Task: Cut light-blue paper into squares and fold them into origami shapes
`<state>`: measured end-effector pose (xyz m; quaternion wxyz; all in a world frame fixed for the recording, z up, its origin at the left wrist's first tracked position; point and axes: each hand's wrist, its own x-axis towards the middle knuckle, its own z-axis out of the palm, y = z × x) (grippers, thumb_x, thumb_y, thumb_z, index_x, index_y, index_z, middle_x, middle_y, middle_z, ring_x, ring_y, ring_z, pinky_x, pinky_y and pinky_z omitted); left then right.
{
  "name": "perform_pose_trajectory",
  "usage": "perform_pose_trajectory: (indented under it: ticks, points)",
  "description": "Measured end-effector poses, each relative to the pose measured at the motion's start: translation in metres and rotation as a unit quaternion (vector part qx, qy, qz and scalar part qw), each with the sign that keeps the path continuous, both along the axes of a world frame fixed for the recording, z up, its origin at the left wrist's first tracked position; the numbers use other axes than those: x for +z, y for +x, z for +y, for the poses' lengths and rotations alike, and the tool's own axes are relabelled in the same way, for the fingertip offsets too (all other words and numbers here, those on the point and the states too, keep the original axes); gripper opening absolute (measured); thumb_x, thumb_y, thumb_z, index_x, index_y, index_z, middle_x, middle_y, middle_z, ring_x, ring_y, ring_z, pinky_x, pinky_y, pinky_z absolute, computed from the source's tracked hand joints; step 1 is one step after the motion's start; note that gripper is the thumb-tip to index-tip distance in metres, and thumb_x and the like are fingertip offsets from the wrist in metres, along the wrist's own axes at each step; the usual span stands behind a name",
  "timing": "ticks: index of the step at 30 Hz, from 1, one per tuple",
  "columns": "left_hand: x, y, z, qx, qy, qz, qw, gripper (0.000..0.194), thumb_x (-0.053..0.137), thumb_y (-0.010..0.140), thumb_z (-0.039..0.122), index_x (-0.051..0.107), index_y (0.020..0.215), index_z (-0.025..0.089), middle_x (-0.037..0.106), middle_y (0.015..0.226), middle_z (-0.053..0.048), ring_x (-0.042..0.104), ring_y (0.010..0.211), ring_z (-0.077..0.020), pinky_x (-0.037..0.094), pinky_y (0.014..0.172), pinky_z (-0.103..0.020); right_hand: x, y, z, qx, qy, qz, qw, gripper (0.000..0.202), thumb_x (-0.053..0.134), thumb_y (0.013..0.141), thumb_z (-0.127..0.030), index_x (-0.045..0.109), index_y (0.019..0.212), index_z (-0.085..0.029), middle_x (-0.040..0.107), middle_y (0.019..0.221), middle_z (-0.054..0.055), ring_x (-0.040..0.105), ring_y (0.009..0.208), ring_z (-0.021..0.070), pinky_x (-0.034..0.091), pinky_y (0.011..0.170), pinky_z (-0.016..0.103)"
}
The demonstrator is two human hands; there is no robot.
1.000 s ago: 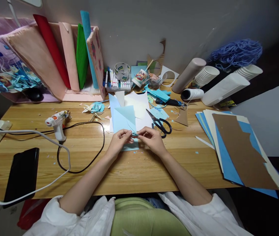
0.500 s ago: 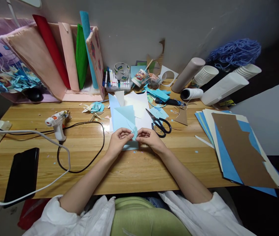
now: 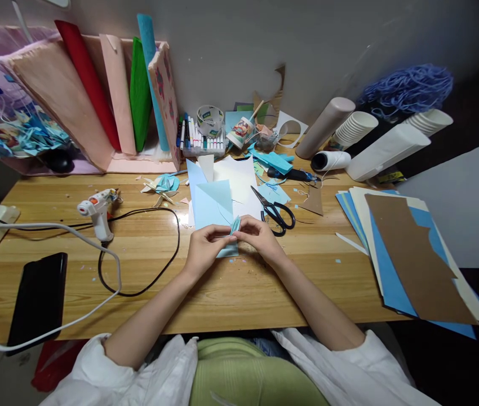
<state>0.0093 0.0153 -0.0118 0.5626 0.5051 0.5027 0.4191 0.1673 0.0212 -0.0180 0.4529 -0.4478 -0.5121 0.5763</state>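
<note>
Between both hands is a small piece of folded light-blue paper [image 3: 235, 225], with several thin layers standing up. My left hand [image 3: 208, 246] pinches it from the left, thumb against fingers. From the other side, my right hand [image 3: 259, 237] pinches it too, fingertips nearly touching those of the left. Under and behind the hands lie light-blue sheets [image 3: 212, 206] and a white sheet [image 3: 239, 176] on the table. Black-handled scissors [image 3: 279, 214] rest just right of the right hand, blades pointing away.
A white hot glue gun [image 3: 99, 211] with a looping black cord and a black phone [image 3: 39, 299] lie left. Paper and card sheets [image 3: 417, 254] overhang the right edge. Markers [image 3: 203, 144], paper scraps and leaning paper cups [image 3: 353, 131] line the back. A white cable [image 3: 96, 245] crosses the left.
The folded paper has turned and risen slightly between the fingers, now showing its layered edges. Both hands have shifted a little, with the fingertips drawn closer together.
</note>
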Motion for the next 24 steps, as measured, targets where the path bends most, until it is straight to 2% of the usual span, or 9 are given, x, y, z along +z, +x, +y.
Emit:
perform_pose_trajectory:
  ticks: [6,11,14,19,24]
  points:
    - [-0.0046,-0.001,-0.0001,0.011,0.102,0.031,0.994,0.012,0.069,0.067,0.026,0.072,0.075,0.017,0.071,0.083,-0.007,0.065,0.079,-0.0181,0.051,0.073,-0.029,0.0033,-0.0001,-0.0013,-0.02,0.02,-0.025,0.999,0.015,0.07,0.066,-0.026,0.058,0.068,-0.016,0.051,0.075,-0.001,0.054,0.072,0.0116,0.047,0.072,0.026]
    - [-0.0039,-0.0021,0.0015,0.009,0.144,0.048,0.988,0.009,0.066,0.072,0.024,0.072,0.076,0.019,0.071,0.081,-0.007,0.065,0.077,-0.0175,0.051,0.073,-0.03,0.0018,-0.0004,-0.0012,-0.024,0.012,-0.015,1.0,0.016,0.071,0.065,-0.025,0.058,0.067,-0.016,0.053,0.074,0.0,0.055,0.071,0.0121,0.047,0.071,0.026]
    - [-0.0037,-0.0017,0.0007,0.017,0.147,0.061,0.987,0.01,0.065,0.072,0.025,0.071,0.076,0.017,0.07,0.079,-0.006,0.064,0.074,-0.0167,0.051,0.07,-0.029,0.0012,-0.0009,-0.001,-0.031,0.015,-0.01,0.999,0.017,0.072,0.064,-0.024,0.057,0.066,-0.016,0.053,0.072,-0.001,0.054,0.069,0.0115,0.047,0.069,0.026]
    - [-0.0053,-0.0001,-0.0008,0.035,0.101,0.048,0.993,0.015,0.067,0.07,0.027,0.065,0.078,0.015,0.067,0.076,-0.004,0.064,0.069,-0.0142,0.052,0.067,-0.026,-0.0006,-0.0019,-0.0012,-0.035,0.015,0.016,0.999,0.016,0.073,0.063,-0.022,0.059,0.066,-0.016,0.054,0.074,0.0,0.055,0.071,0.0116,0.046,0.07,0.025]
    - [-0.0047,-0.0002,0.0016,0.047,0.101,0.031,0.993,0.015,0.067,0.07,0.027,0.061,0.079,0.015,0.065,0.077,-0.003,0.063,0.07,-0.0127,0.052,0.067,-0.025,-0.0044,-0.0028,-0.001,-0.056,-0.015,0.045,0.997,0.016,0.073,0.062,-0.025,0.061,0.068,-0.017,0.059,0.08,0.002,0.058,0.078,0.0145,0.048,0.073,0.028]
